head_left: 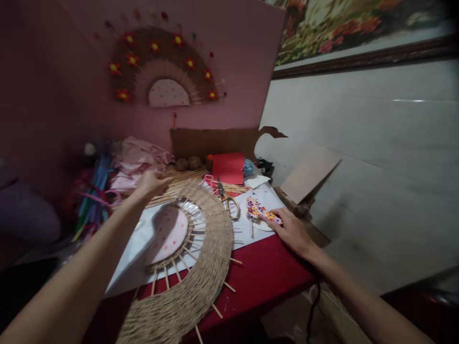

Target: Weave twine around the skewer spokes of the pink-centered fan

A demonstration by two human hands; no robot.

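My right hand (291, 230) is closed around the handle of a flower-patterned glue gun (256, 210), which lies over a pale round disc on white paper. My left hand (154, 184) is above a bundle of thin sticks (179, 180), its fingers pressed together; whatever they hold, if anything, is too small to make out. Between my arms, a woven twine half-ring (215, 239) rests on the table, with sticks poking out past its edge. A pink dotted half-disc (170, 232) sits at its inner side. Gold-handled scissors (229, 203) lie beside the ring, left of the glue gun.
Pink cloth (138, 160), twine balls (188, 164) and red card (228, 168) stand along the back. Colourful strips (96, 186) are at the left. A cardboard piece (310, 172) leans on the right wall. A finished-looking flowered fan (154, 52) hangs on the pink wall.
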